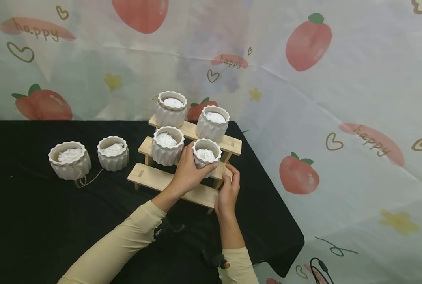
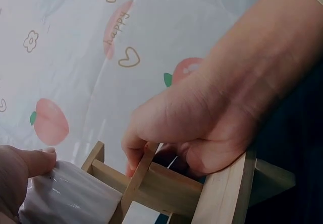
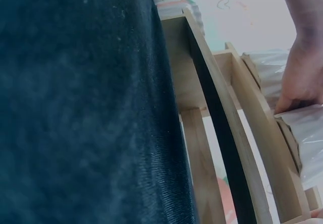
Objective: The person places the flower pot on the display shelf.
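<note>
My left hand [image 1: 191, 169] grips a white fluted pot [image 1: 206, 152] with a scalloped rim, on the right part of the middle shelf of a three-tier wooden stand [image 1: 150, 176]. Its thumb lies across the pot's front, fingers behind the left side. White crumpled filling shows inside the pot. My right hand [image 1: 228, 191] holds the right end of that middle shelf with curled fingers. In the left wrist view, the right hand [image 2: 197, 118] bends over the stand's wooden frame, close to the pot [image 2: 68, 193]. The right wrist view shows the left hand [image 3: 305, 75] between two pots.
Another pot [image 1: 167, 146] stands left on the middle shelf, and two more, a left pot [image 1: 171, 109] and a right pot [image 1: 212, 124], on the top shelf. Two pots, one tied with twine [image 1: 81, 179], sit left on the black-covered table [image 1: 37, 228]. A printed curtain [image 1: 356, 79] hangs behind.
</note>
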The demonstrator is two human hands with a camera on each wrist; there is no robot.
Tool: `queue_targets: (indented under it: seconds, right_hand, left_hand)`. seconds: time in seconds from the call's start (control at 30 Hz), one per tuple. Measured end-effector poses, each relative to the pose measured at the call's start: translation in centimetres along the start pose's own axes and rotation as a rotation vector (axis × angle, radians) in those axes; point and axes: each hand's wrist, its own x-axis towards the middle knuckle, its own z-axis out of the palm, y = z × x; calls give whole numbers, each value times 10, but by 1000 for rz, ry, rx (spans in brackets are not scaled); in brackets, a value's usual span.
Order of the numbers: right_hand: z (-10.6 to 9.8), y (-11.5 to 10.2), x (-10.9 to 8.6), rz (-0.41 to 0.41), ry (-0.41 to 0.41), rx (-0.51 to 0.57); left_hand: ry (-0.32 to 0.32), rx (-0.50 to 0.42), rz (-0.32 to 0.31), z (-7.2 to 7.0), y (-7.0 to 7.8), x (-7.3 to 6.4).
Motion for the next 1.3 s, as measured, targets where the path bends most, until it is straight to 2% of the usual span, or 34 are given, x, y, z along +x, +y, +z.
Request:
queue_targets:
  seconds: [0.43, 0.87, 1.0, 1.13, 1.2, 1.3]
  right_hand:
    - [4, 2, -2, -14, 42, -107]
    - [5, -3, -9, -46, 69, -126]
    - [3, -1, -8, -48, 62, -121]
    - [-3, 4, -6, -46, 68, -110]
    - [-3, 5, -7, -43, 65, -103]
    - [-2, 6, -8, -34, 57, -89]
  left_hand:
    - [-2, 39, 29, -3, -6, 1]
    - [0, 27, 31, -5, -9, -4]
    - [-13, 87, 33, -9, -5, -15]
    - [-84, 141, 63, -19, 9, -34]
    - [-126, 145, 73, -28, 16, -44]
    - [-176, 151, 81, -49, 26, -59]
